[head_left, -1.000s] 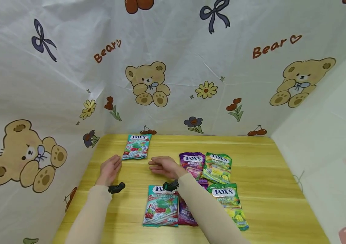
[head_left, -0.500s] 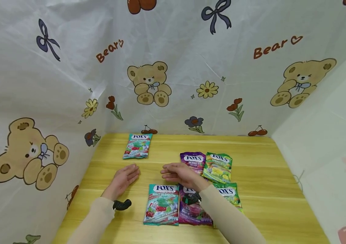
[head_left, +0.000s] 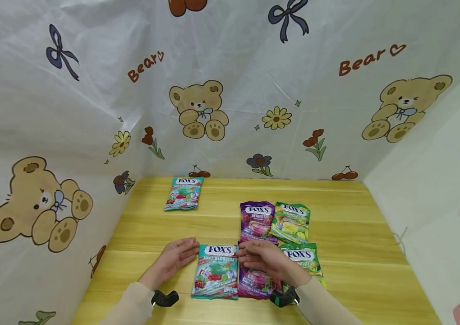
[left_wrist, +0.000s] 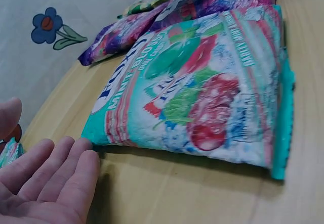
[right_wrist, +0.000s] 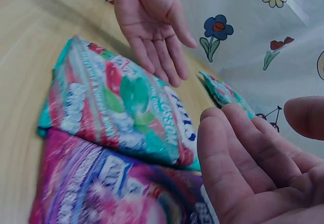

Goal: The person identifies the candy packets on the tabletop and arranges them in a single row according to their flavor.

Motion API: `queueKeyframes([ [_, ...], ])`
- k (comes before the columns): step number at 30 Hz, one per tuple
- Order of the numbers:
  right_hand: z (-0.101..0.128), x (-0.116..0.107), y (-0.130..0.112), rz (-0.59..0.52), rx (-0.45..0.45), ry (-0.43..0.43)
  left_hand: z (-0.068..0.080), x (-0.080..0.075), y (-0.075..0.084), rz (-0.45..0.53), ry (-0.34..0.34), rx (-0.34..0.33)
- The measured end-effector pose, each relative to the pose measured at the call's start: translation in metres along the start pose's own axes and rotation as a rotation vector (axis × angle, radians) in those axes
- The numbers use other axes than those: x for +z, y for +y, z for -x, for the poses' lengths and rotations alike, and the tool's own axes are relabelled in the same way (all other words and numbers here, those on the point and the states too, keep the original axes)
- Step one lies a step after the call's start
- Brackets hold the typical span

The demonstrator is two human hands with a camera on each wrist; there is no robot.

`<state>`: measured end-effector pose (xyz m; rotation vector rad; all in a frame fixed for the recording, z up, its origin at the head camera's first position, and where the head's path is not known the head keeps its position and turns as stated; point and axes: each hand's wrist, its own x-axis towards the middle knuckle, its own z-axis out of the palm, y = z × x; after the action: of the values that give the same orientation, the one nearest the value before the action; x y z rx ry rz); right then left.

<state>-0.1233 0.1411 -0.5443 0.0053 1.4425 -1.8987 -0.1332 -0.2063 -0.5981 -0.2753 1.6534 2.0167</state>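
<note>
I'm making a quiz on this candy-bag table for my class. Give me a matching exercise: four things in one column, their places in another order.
1. left hand
2. right hand
3. far mint bag
4. near mint bag

A. alone near the back wall
B. between the two hands
C. over the purple bag
D. at the near mint bag's left edge

Pairs: 1-D, 2-C, 3-A, 4-B

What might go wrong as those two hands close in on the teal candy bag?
The near teal bag lies edge to edge with the purple bag, so the right hand, hovering over the purple one, may drag it along. The left hand is open by the bag's corner and may just push the bag sideways.
</note>
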Motion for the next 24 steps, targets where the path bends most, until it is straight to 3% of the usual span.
queueKeyframes([
  [11,0.026,-0.006,0.006,-0.001,0.048,0.023,0.015,0.007,-0.005,0.013,0.011,-0.046],
  [24,0.030,0.006,0.019,0.029,0.085,-0.003,0.030,0.008,-0.018,0.037,-0.002,-0.135],
])
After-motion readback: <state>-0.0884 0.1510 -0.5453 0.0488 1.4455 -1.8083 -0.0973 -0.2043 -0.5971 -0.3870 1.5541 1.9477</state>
